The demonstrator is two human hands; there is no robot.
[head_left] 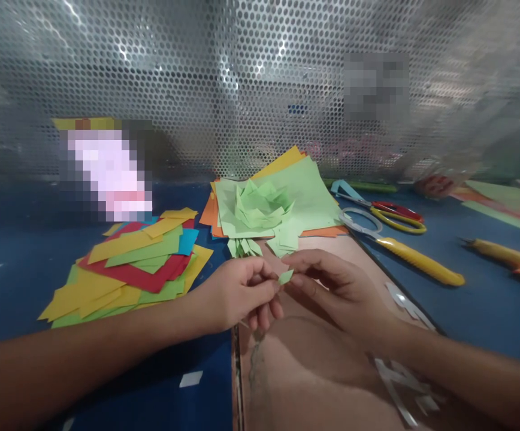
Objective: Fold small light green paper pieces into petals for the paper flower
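A small folded piece of light green paper (286,277) is pinched between my two hands, over the brown board (314,383). My left hand (246,293) grips its left end between thumb and forefinger, the other fingers curled below. At its right end, the thumb and forefinger of my right hand (332,284) close on the paper. Just beyond my hands lie a bunch of folded green pieces (244,247) and a few flat green slips (284,240). Behind them, a ring of folded green paper (263,206) sits on a stack of coloured sheets (320,191).
Cut yellow, red, green and blue papers (134,269) pile up at left. To the right are red-and-yellow-handled scissors (390,215), a yellow-handled tool with a grey ring (422,260) and another yellow tool (507,256). A perforated metal panel (188,78) rises behind. White scraps (191,378) lie about.
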